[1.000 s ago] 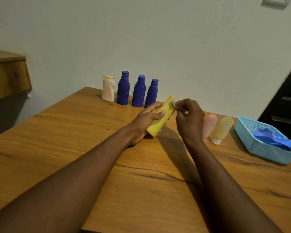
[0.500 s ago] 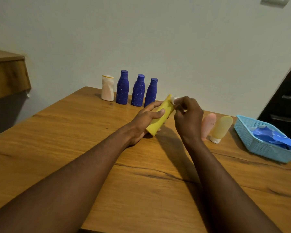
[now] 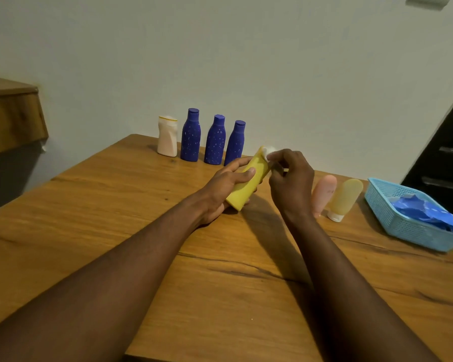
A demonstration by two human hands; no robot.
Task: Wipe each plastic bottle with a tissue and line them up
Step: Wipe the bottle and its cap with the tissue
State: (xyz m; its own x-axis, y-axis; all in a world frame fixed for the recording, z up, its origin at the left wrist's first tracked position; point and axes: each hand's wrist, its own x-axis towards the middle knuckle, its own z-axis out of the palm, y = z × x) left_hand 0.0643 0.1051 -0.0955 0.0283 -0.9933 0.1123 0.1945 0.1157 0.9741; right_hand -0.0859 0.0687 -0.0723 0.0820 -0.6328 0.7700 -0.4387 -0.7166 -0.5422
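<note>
Head view: the left hand (image 3: 226, 185) curls round the lower body of a yellow bottle (image 3: 249, 181), holding it tilted just over the tabletop (image 3: 115, 218), toward its far edge. The right hand (image 3: 292, 178) pinches a small white tissue (image 3: 268, 152) against the bottle's top end. The bottle looks light, smooth and likely slippery, perhaps slightly squeezable; a firm grip round mid-body should steady it. A row of four bottles (image 3: 192, 137) stands along the far edge; two tubes (image 3: 345, 197) lie near the right edge.
</note>
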